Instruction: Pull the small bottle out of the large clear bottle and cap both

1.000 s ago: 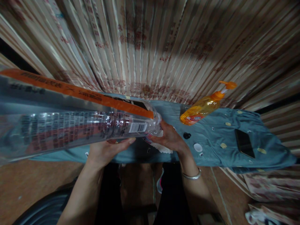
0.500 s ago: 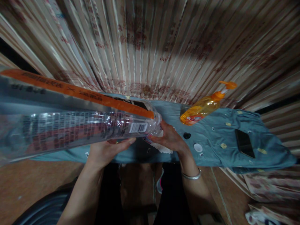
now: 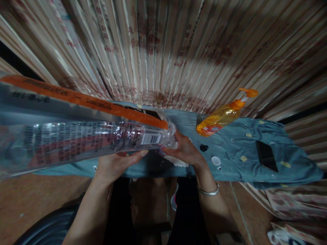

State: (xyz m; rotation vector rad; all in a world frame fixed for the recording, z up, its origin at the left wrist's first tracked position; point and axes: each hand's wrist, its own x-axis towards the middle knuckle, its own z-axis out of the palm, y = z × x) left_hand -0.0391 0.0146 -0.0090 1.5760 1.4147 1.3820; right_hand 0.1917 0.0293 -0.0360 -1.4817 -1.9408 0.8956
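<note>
A large clear plastic bottle (image 3: 122,137) with an orange-edged label, small print and a barcode lies sideways in the air, reaching from the left edge to the middle of the view. My left hand (image 3: 116,165) supports it from below, thumb along its near side, other fingers hidden behind it. At the right end, my right hand (image 3: 185,149) is closed around the bottle, with its fingertips partly hidden. Beneath that hand, a crumpled white tissue-like piece (image 3: 178,161) rests on the teal cloth (image 3: 230,160).
A pump bottle of orange liquid (image 3: 217,120) stands at the back right. Nearer are a small black piece (image 3: 203,147), a white round disc (image 3: 216,160) and a dark phone (image 3: 267,156). A pleated curtain (image 3: 163,51) hangs behind; a black ribbed object (image 3: 48,221) is at lower left.
</note>
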